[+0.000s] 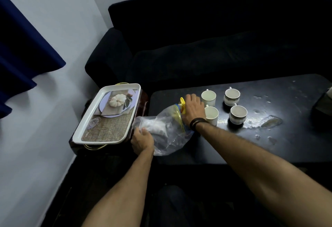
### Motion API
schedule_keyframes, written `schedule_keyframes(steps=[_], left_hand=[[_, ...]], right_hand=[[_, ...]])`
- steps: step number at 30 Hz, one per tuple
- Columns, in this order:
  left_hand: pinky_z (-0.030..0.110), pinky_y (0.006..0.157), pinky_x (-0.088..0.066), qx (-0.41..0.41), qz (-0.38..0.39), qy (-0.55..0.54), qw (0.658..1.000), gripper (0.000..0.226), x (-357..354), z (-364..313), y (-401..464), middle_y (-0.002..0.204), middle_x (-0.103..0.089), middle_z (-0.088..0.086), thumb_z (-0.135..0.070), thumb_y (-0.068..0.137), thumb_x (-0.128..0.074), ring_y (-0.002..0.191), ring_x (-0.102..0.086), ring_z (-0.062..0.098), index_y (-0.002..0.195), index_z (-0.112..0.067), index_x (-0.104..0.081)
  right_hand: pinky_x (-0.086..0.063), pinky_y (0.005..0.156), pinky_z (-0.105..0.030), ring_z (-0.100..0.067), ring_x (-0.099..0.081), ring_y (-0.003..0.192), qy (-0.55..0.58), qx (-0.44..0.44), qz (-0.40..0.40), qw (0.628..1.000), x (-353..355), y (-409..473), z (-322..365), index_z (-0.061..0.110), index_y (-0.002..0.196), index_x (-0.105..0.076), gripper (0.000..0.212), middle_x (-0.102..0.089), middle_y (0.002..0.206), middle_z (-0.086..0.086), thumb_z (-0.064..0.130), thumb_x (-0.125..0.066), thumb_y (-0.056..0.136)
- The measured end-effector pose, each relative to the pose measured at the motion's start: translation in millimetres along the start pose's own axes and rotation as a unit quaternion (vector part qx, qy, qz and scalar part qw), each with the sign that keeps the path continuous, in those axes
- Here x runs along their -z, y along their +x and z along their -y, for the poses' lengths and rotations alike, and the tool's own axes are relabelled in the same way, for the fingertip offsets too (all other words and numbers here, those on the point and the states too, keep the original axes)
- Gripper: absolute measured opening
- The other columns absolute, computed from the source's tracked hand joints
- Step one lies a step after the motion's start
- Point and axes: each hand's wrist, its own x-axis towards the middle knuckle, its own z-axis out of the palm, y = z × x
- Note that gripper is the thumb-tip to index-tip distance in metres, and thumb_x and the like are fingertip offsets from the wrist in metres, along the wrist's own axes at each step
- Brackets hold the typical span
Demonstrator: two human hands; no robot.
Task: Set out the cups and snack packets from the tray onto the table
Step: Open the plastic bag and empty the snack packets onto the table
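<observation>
white rectangular tray (79, 133) on small dark side stand (143, 99), left of dark low table (287, 137) | clear plastic zip bag (167, 129) at table's near-left edge, between tray and cups | four white ceramic cups (208, 97) in two rows on table, right of bag | dark sofa (197, 38) behind table

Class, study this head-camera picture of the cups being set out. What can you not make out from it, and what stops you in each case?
- Contents of the clear plastic bag: crumpled film and glare blur them, head view.
- Right hand fingertips: hidden behind the hand itself and the bag's yellow top.
- Near left cup: partly covered by the right wrist.
- Dark object at the table's right: cut off by the frame edge.
- Side table under the tray: mostly hidden by it.
</observation>
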Motion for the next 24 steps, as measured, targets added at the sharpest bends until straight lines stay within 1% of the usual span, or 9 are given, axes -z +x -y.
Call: schedule_keyframes(steps=[3,6,8,10,14,16,19,22,24], left_hand=[[0.033,0.074,-0.042,-0.054,-0.054,-0.006,0.997,0.023,5.1,-23.4,-1.9,0.11,-0.07,0.016,-0.029,0.096,-0.049,0.099,-0.065,0.037,0.111,-0.018,-0.063],[0.032,0.069,-0.041,-0.06,-0.078,-0.015,0.995,0.023,11.2,-43.6,5.0,0.113,-0.069,0.013,-0.028,0.098,-0.048,0.099,-0.065,0.033,0.112,-0.016,-0.063],[0.033,0.068,-0.039,-0.069,-0.096,-0.028,0.993,0.025,17.1,-53.2,10.0,0.116,-0.067,0.013,-0.028,0.099,-0.048,0.101,-0.064,0.034,0.116,-0.017,-0.062],[0.034,0.071,-0.041,-0.078,-0.109,-0.042,0.99,0.027,22.6,-59.4,16.1,0.118,-0.065,0.013,-0.029,0.099,-0.047,0.103,-0.063,0.034,0.118,-0.018,-0.061],[0.031,0.079,-0.042,-0.047,-0.1,-0.093,0.99,0.032,31.3,-67.7,31.6,0.128,-0.059,0.013,-0.027,0.1,-0.046,0.11,-0.061,0.032,0.126,-0.014,-0.061],[0.029,0.082,-0.041,-0.03,-0.07,-0.136,0.988,0.034,34.8,-69.8,35.9,0.128,-0.061,0.015,-0.025,0.1,-0.047,0.114,-0.06,0.033,0.13,-0.013,-0.059],[0.034,0.085,-0.047,-0.023,-0.012,-0.174,0.984,0.039,33.0,-66.9,38.6,0.127,-0.063,0.015,-0.027,0.099,-0.049,0.107,-0.061,0.03,0.135,-0.014,-0.056],[0.03,0.061,-0.047,-0.013,0.047,-0.19,0.981,0.025,28.0,-58.3,43.8,0.101,-0.067,0.01,-0.027,0.099,-0.051,0.075,-0.059,0.018,0.114,-0.013,-0.064],[0.033,0.062,-0.052,-0.031,0.108,-0.172,0.979,0.022,26.6,-51.4,46.4,0.096,-0.067,0.009,-0.027,0.098,-0.053,0.076,-0.061,0.02,0.109,-0.013,-0.065]], right_hand=[[-0.046,0.08,-0.041,-0.028,-0.054,0.093,0.065,-0.049,-0.049,0.995,6.0,-10.1,-1.5,0.013,0.099,-0.052,0.04,-0.054,0.103,-0.009,0.046,-0.065,0.08],[-0.051,0.068,-0.037,-0.027,-0.06,0.075,0.19,-0.108,0.005,0.976,7.4,-15.5,-3.3,0.016,0.068,-0.06,0.036,-0.065,0.078,-0.008,0.05,-0.062,0.083],[-0.042,0.062,-0.031,-0.02,-0.051,0.061,0.25,-0.066,0.023,0.966,5.1,-17.5,-5.2,0.011,0.056,-0.055,0.045,-0.056,0.06,-0.004,0.043,-0.058,0.088],[-0.04,0.059,-0.028,-0.012,-0.047,0.058,0.337,-0.019,0.093,0.937,5.4,-22.2,-1.8,0.008,0.062,-0.062,0.046,-0.055,0.059,0.0,0.043,-0.057,0.093],[-0.051,0.063,-0.018,0.004,-0.063,0.065,0.47,0.012,0.205,0.858,9.0,-29.0,9.2,0.024,0.083,-0.072,0.029,-0.07,0.072,0.015,0.041,-0.054,0.097],[-0.058,0.077,-0.032,-0.01,-0.069,0.082,0.474,0.014,0.22,0.852,4.9,-25.7,16.3,0.013,0.098,-0.074,0.03,-0.075,0.092,0.0,0.034,-0.053,0.099],[-0.053,0.094,-0.048,-0.029,-0.067,0.105,0.456,0.022,0.209,0.865,1.3,-19.0,26.9,0.002,0.113,-0.07,0.034,-0.072,0.112,-0.016,0.029,-0.056,0.098],[-0.052,0.097,-0.046,-0.026,-0.064,0.104,0.468,0.01,0.218,0.856,-2.5,-14.9,33.4,0.004,0.124,-0.062,0.04,-0.066,0.12,-0.013,0.028,-0.065,0.092],[-0.049,0.098,-0.04,-0.021,-0.057,0.104,0.467,-0.016,0.207,0.86,-6.9,-12.3,41.7,0.005,0.129,-0.056,0.044,-0.061,0.12,-0.01,0.021,-0.067,0.091]])
